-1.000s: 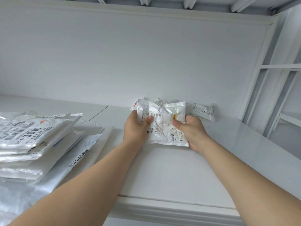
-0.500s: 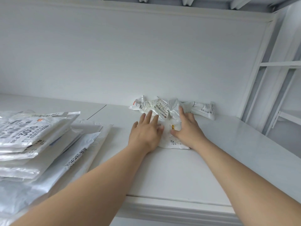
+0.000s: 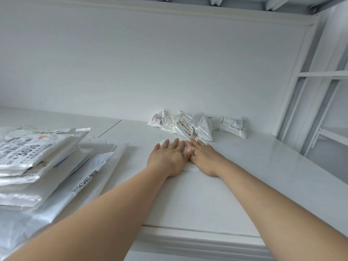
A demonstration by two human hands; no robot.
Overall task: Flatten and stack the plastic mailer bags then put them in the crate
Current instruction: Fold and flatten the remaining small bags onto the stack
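- Several flattened mailers [image 3: 37,162] lie stacked at the left end of the bench [image 3: 273,166], labels up, their edges fanned rather than square.
- Left hand [image 3: 166,159] presses palm-down on the mailer being flattened [image 3: 191,168]. Its fingers [image 3: 176,143] are straight and slightly apart, gripping nothing.
- That mailer sits mid-bench, almost wholly covered by both hands. Only slivers show, so its long axis cannot be told.
- Right hand [image 3: 206,160] presses just beside the left and touches it, its fingers straight and close together.
- Crumpled mailers [image 3: 180,123] sit against the back edge, just beyond the fingertips. A lone mailer [image 3: 233,127] lies further right.
- Judging by the layout, the pressed mailer goes left to the stack next, and the left hand is nearer to it. No crate shows.
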